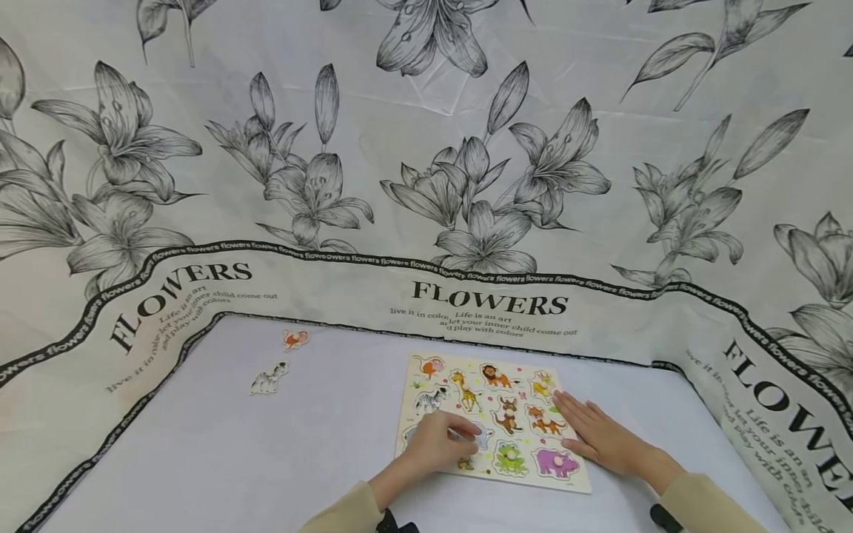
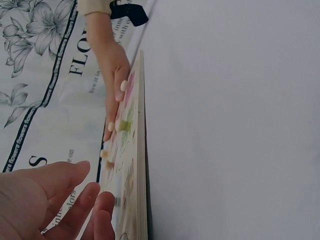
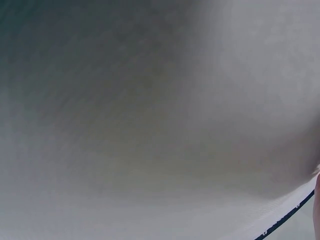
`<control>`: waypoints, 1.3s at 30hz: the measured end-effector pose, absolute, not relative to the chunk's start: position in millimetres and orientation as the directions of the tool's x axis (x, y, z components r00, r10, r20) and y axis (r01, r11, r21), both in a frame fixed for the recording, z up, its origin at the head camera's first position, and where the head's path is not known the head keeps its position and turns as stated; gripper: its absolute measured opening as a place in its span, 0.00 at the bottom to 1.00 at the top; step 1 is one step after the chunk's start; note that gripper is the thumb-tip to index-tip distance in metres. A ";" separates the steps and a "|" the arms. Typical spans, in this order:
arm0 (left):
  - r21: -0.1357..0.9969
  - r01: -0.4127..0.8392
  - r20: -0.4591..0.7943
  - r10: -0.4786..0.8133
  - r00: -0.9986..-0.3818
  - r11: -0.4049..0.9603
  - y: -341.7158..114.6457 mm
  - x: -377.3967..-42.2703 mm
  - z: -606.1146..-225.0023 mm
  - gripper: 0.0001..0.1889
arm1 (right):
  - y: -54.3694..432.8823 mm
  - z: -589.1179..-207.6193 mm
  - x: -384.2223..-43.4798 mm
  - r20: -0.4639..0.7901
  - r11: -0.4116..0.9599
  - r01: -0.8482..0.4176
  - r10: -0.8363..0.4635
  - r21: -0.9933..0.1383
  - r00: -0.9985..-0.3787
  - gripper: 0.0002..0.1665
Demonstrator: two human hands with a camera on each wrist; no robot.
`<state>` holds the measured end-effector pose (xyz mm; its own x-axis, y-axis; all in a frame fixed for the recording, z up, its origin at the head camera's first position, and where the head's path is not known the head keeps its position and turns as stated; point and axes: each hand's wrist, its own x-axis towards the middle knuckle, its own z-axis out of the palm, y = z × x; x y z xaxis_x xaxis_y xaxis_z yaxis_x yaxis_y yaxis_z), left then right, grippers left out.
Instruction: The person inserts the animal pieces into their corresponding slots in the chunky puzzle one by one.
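Note:
A square animal puzzle board [image 1: 489, 481] lies on the table. My left hand [image 1: 433, 443] is over its lower left part, beside a light-blue animal picture [image 1: 484, 437]. Thumb and fingers are bent but apart, with nothing between them in the left wrist view. My right hand [image 1: 603, 437] lies with straight fingers along the board's right edge, near the tiger [image 1: 546, 420] and the purple hippo [image 1: 557, 463]. Small round knobs [image 2: 124, 86] stand up from several pieces. A loose zebra piece [image 1: 269, 378] and a loose monkey piece [image 1: 295, 339] lie on the table to the left.
A white cloth [image 1: 200, 444] covers the table. Behind it and at the sides rises a flower-printed cloth [image 1: 493, 296] with a dark lettered border. The right wrist view shows mostly a blurred pale surface.

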<state>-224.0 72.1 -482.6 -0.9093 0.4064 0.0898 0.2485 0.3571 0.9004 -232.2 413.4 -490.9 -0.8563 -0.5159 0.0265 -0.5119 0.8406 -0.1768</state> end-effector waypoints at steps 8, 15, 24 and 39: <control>0.899 0.253 0.097 0.399 -0.912 0.359 47.1 -235.4 -479.0 0.09 | 412.1 -485.9 -229.5 0.049 0.828 -0.539 -0.539 -0.153 -0.841 0.41; 0.892 0.273 0.133 0.368 -0.920 0.360 25.3 -248.0 -467.9 0.11 | 411.9 -484.8 -230.5 0.035 0.828 -0.538 -0.540 -0.157 -0.841 0.41; 0.858 0.274 0.148 0.301 -0.942 0.435 0.9 -260.1 -465.8 0.12 | 414.1 -488.7 -233.3 0.025 0.836 -0.527 -0.530 -0.150 -0.848 0.41; 0.846 0.239 0.154 0.210 -0.965 0.477 -38.3 -274.5 -464.4 0.11 | 414.7 -493.4 -233.7 0.078 0.820 -0.562 -0.556 -0.113 -0.827 0.40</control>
